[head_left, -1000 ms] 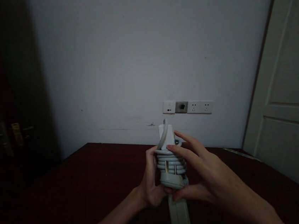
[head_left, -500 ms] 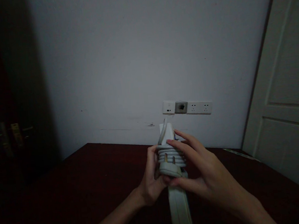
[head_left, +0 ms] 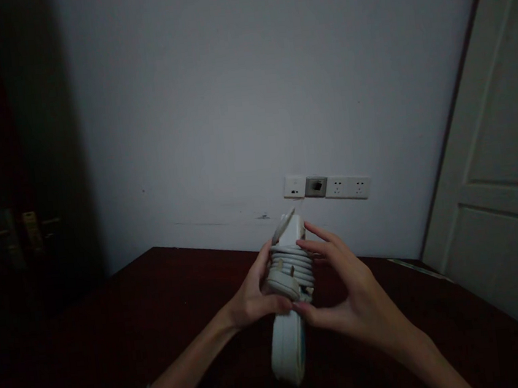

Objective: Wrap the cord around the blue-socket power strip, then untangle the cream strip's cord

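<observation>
A white power strip point(head_left: 286, 346) is held up on end and tilted in front of me, above the dark table. Its grey-white cord point(head_left: 299, 257) is wound in several turns around the middle, and a loose loop rises at the top. The plug point(head_left: 283, 283) lies against the coils with its prongs pointing up. My left hand point(head_left: 255, 296) grips the strip from the left, its thumb below the plug and its other fingers mostly hidden behind. My right hand point(head_left: 349, 283) holds the right side, thumb near the plug and fingertips on the upper part.
A dark red table point(head_left: 195, 287) reaches back to a pale wall point(head_left: 213, 112). Wall sockets point(head_left: 347, 187) sit in a row above the table's far edge. A white panelled door point(head_left: 504, 193) stands at right, and door handles point(head_left: 34, 230) show in the dark at left.
The power strip has tilted, its lower end swinging left and its top leaning right. The plug has shifted left with it, and both hands have turned along, still gripping.
</observation>
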`<state>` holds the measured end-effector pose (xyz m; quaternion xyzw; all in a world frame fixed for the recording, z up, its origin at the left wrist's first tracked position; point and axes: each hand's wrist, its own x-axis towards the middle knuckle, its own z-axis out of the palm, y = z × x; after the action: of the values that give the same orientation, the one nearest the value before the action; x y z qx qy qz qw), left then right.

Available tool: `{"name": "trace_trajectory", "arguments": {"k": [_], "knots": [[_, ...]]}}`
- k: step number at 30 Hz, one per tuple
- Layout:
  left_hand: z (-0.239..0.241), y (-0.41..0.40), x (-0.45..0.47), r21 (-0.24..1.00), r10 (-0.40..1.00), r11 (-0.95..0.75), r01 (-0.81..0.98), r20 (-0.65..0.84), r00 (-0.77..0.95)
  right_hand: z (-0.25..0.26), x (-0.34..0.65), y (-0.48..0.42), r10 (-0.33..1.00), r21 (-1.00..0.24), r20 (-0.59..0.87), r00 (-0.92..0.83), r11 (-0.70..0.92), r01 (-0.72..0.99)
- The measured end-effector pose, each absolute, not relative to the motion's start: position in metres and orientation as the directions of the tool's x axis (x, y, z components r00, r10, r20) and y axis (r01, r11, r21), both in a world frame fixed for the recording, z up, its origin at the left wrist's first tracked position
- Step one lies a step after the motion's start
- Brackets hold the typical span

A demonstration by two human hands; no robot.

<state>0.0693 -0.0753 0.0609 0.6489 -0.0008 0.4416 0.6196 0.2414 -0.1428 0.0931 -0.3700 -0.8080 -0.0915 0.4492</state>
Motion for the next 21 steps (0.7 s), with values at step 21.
{"name": "trace_trajectory", "arguments": {"k": [21], "knots": [[0.05, -0.037, 0.062, 0.911, 0.389, 0.167, -0.377, 0.291, 0.874, 0.105, 0.271, -0.131, 0.568, -0.385, 0.822, -0.035, 0.601, 0.7]]}}
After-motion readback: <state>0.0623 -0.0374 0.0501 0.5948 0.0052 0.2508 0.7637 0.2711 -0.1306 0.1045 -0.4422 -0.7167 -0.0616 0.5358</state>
